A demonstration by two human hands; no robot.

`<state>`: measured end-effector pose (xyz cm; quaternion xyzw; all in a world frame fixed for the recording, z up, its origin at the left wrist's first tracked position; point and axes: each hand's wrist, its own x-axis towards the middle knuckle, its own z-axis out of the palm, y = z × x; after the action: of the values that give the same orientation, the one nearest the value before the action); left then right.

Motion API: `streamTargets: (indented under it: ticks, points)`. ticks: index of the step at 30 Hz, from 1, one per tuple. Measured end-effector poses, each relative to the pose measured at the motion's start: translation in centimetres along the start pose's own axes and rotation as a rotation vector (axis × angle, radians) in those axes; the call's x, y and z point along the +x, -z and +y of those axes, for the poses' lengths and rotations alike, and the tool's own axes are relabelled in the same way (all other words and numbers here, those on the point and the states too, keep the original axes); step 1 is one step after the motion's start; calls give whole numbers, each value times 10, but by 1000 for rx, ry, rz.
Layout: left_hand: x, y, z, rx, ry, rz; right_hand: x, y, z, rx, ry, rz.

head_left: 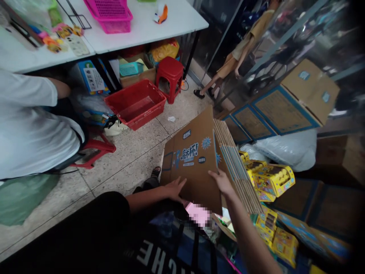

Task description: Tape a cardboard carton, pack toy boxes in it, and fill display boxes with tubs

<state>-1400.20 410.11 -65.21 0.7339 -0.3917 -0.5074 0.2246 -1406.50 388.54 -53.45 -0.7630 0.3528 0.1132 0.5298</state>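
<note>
Co-worker in a white shirt (28, 129) far left, seated on a red stool (97, 148) at a white table (171, 23) bearing a pink basket (111, 13). Below the table edge, on the speckled floor, a red crate (135, 102), with a small red stool (171, 74) just behind it. Centre: left hand (174, 189) laid flat on the lower left part of a flat carton (191, 160), fingers spread, not gripping. Carton on edge and tilted, printed face toward the camera, bottom edge near the lap. Right hand (222, 182) closed over the same carton's right edge, thumb on the printed face. Just beside that edge, a stack of folded cartons (236, 167) leaning on end. Further right, yellow toy boxes (273, 180) heaped low, a white bag (288, 148) above them, blue-edged cartons (285, 110) beyond.
</note>
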Motion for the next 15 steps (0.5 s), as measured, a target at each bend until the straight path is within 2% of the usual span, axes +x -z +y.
streamTargets:
  ticks: [2,4,7,10,13,15]
  points:
    - [-7,-5,-18,139,45,14,0,22,-37,177,-102,16]
    - [-12,-5,-28,205,18,64,-5,41,-79,292,-190,64]
    - [-15,7,-32,204,-34,192,-21,59,-139,314,-200,91]
    - [-18,31,-40,148,44,415,-38,64,-186,251,-144,72]
    - [-30,63,-61,124,61,596,-44,62,-224,153,-80,66]
    - [-47,85,-81,132,51,695,-40,57,-247,27,74,52]
